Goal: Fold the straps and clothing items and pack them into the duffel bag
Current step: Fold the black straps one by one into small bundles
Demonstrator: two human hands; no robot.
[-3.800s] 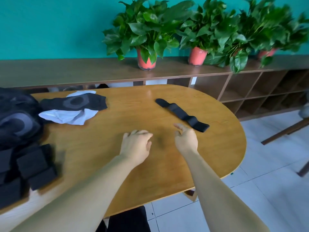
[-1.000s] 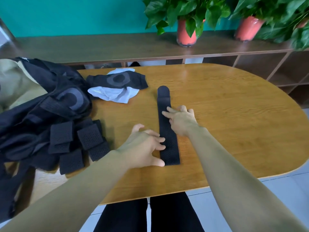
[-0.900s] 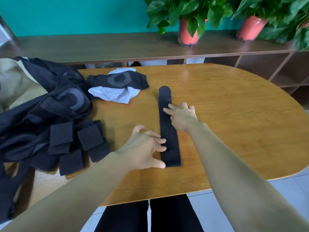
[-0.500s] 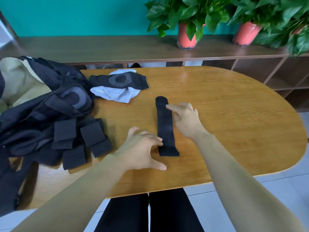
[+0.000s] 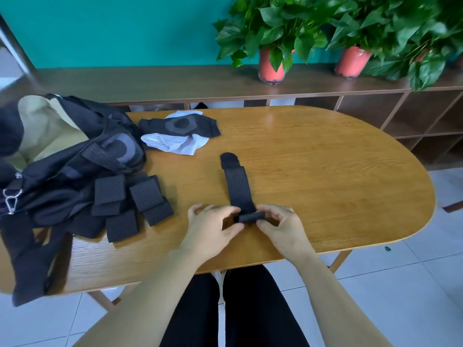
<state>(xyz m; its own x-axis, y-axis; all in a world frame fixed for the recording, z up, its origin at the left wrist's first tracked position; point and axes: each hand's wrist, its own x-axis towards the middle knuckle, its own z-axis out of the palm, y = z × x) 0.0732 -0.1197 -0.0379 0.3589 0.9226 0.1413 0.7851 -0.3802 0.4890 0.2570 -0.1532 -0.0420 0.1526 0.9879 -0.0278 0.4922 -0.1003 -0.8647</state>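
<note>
Strap (image 5: 238, 186) on worktop (image 5: 325, 171), well right of duffel bag (image 5: 62, 151), near end turned over. Left hand (image 5: 213, 229), right hand (image 5: 283, 226) both pinch that turned end, fingers (image 5: 275, 212) curled round it. I judge: square edges, press crease flat, match fold size to folded straps (image 5: 146, 194) beside duffel bag.
</note>
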